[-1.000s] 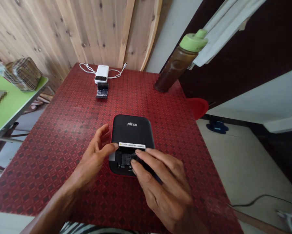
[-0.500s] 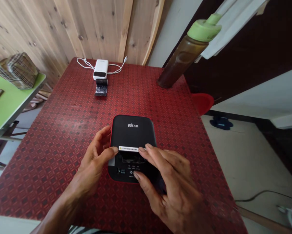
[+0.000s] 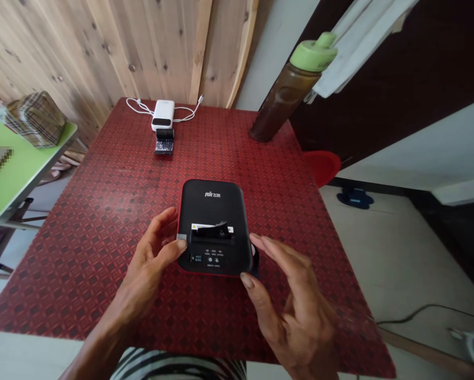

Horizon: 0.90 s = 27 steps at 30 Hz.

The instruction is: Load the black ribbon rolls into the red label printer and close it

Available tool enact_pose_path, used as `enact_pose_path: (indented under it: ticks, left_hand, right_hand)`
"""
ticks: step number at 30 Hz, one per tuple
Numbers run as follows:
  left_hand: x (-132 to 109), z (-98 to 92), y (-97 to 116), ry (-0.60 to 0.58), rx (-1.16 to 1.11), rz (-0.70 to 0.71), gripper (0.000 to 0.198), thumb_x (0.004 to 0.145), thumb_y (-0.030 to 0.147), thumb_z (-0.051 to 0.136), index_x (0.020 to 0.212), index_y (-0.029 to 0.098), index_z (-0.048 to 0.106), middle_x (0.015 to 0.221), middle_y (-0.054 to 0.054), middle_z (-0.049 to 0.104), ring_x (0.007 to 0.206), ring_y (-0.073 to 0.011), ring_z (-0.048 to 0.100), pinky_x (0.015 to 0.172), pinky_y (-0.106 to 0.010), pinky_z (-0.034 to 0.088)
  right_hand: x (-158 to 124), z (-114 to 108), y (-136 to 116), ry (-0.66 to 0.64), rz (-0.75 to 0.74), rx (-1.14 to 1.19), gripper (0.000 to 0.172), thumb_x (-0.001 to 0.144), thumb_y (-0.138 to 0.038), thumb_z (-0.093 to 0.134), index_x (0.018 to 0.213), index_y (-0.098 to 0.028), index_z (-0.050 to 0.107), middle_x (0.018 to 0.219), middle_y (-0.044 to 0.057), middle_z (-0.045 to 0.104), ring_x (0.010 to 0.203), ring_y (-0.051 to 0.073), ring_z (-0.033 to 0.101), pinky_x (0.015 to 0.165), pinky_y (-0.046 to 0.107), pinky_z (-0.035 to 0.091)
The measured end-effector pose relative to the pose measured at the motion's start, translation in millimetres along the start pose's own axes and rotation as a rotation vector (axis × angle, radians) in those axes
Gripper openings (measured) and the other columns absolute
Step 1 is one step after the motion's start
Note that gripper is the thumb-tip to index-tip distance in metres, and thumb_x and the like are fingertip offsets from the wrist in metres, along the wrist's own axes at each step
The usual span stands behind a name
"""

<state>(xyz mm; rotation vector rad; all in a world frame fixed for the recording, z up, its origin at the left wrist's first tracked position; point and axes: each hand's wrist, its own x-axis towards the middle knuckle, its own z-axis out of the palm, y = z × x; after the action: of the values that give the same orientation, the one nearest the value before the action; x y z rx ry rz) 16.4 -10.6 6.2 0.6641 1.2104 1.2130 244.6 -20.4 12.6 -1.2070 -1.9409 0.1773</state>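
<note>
A flat black device with rounded corners (image 3: 213, 211), reddish at its edges, lies on the red patterned table. It looks like a small printer, with a white warning label and a slot across it. A curled piece of black film (image 3: 213, 230) sticks up at the slot, partly over the label. My left hand (image 3: 152, 258) is open at the device's left side, its thumb tip touching the edge and the other fingers apart. Thumb and fingers spread, my right hand (image 3: 290, 295) is by the lower right corner, beside a dark loop (image 3: 255, 259).
At the table's far side lie a white power bank (image 3: 163, 113) with a white cable and a small black roll (image 3: 164, 141). A brown bottle with a green lid (image 3: 276, 100) stands at the far right. A green table (image 3: 19, 169) bears a checked bag (image 3: 37, 119).
My right hand has moved off the slot and label to the device's right edge. The black film now stands up curled at the slot. My left thumb has slid to the left edge.
</note>
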Motion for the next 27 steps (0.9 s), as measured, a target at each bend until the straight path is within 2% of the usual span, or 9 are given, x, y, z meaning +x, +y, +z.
enact_pose_path:
  ticks: [4,7,11,19,24,27]
  left_hand:
    - [-6,-2.2,-3,0.023,0.0,-0.001,0.053,0.095,0.036,0.079,0.146,0.028,0.068,0.154,-0.01,0.069,0.145,-0.0363,0.061,0.125,-0.055,0.04]
    - [-5,1.5,-3,0.05,-0.022,-0.014,0.054,0.093,0.034,0.079,0.145,0.027,0.067,0.151,-0.01,0.071,0.143,-0.0362,0.062,0.123,-0.055,0.041]
    - [-3,9.6,3,0.104,-0.031,-0.026,0.055,0.088,0.032,0.08,0.141,0.025,0.068,0.143,-0.009,0.074,0.138,-0.0353,0.064,0.116,-0.051,0.045]
    - [1,19.2,12,0.21,-0.095,-0.078,0.068,0.07,0.026,0.083,0.136,0.022,0.068,0.131,-0.009,0.078,0.126,-0.0317,0.07,0.104,-0.042,0.051]
    - [3,21.9,11,0.256,-0.132,-0.061,0.066,0.063,0.022,0.083,0.128,0.019,0.071,0.13,-0.009,0.078,0.13,-0.0317,0.068,0.109,-0.042,0.05]
    - [2,22.6,9,0.259,-0.127,-0.059,0.067,0.064,0.023,0.084,0.129,0.019,0.07,0.134,-0.01,0.077,0.134,-0.0321,0.066,0.112,-0.042,0.048]
  right_hand:
    - [-17,6,-1,0.008,0.088,-0.018,0.053,0.107,-0.029,0.069,0.157,-0.02,0.056,0.134,0.016,0.077,0.122,0.03,0.077,0.098,0.047,0.069]
    - [-23,13,-3,0.028,0.109,-0.036,0.051,0.107,-0.034,0.07,0.154,-0.019,0.057,0.131,0.016,0.078,0.118,0.03,0.079,0.096,0.045,0.071]
    - [-23,17,-4,0.057,0.122,-0.034,0.051,0.106,-0.032,0.073,0.153,-0.017,0.058,0.13,0.016,0.08,0.117,0.029,0.081,0.096,0.042,0.071]
    - [-20,11,0,0.057,0.113,-0.025,0.054,0.104,-0.033,0.077,0.151,-0.014,0.058,0.125,0.018,0.083,0.11,0.028,0.084,0.095,0.039,0.072]
    - [-20,15,-2,0.069,0.15,-0.023,0.057,0.106,-0.039,0.075,0.153,-0.016,0.055,0.126,0.017,0.083,0.11,0.027,0.085,0.097,0.039,0.071]
    - [-23,16,-2,0.067,0.153,-0.034,0.057,0.106,-0.039,0.075,0.154,-0.016,0.054,0.128,0.018,0.082,0.112,0.028,0.084,0.098,0.04,0.071]
